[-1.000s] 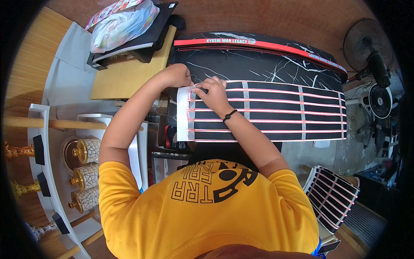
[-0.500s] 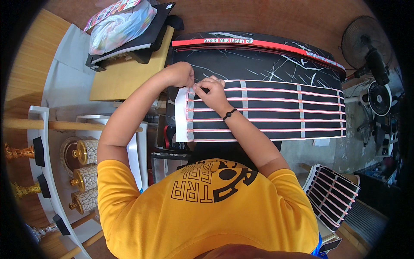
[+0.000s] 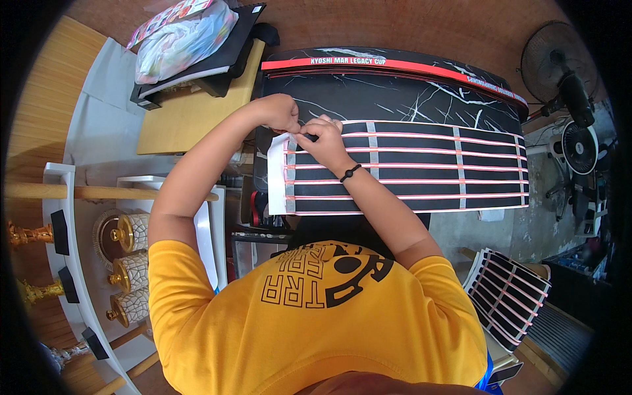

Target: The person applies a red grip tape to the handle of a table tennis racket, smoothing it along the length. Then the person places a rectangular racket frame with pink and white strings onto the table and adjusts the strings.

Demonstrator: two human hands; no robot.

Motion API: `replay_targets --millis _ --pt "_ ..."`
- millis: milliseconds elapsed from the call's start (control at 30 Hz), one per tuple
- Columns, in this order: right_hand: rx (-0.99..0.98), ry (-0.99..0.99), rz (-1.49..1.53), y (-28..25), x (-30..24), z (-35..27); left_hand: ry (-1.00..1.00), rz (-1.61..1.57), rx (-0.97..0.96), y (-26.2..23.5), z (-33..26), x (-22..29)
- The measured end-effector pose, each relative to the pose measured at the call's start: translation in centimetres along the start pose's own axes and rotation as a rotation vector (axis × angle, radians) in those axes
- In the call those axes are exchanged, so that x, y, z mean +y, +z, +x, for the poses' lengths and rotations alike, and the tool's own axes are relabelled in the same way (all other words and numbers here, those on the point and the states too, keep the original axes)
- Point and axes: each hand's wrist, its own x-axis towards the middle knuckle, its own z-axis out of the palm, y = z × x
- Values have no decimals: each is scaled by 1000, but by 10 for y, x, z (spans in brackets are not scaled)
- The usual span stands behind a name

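Note:
A long sheet [image 3: 415, 190] with black bands, thin pink-and-white strips and grey crosswise tapes lies on the black marble-patterned table [image 3: 368, 99]. Over its far left corner both my hands meet, fingertips nearly touching. My left hand [image 3: 282, 113] is closed in a pinch, knuckles up. My right hand [image 3: 321, 137], below a wrist with a dark bracelet [image 3: 351, 173], is also closed, its thumb and forefinger pressed together at the sheet's edge. Whatever sits between the fingers is too small and covered to make out. A plain white margin [image 3: 277, 181] runs along the sheet's left end.
Red printed ribbons [image 3: 408, 67] stretch along the table's far side. Another striped sheet [image 3: 507, 297] rests at lower right. Fans [image 3: 579, 149] stand on the right. To the left are a wooden table [image 3: 191, 122] with a plastic bag [image 3: 187, 49], and shelves with gold-lidded jars [image 3: 131, 271].
My left fingertips have shifted slightly down and right, closer to my right fingers. My right hand and the sheet stay nearly in place.

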Motion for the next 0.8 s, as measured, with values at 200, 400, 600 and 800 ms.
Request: replay_targets --millis 200,400,600,800 --pt "-13 -9 -8 -2 -2 0 -17 -99 -32 3 8 -3" --pt "20 -70 -41 -2 -6 -1 -120 -482 -8 17 13 -23" --pt "52 -178 -186 0 -10 -3 -170 -571 39 28 19 -32" --pt "10 -161 -119 -2 -12 -3 -137 -173 176 17 19 -50"
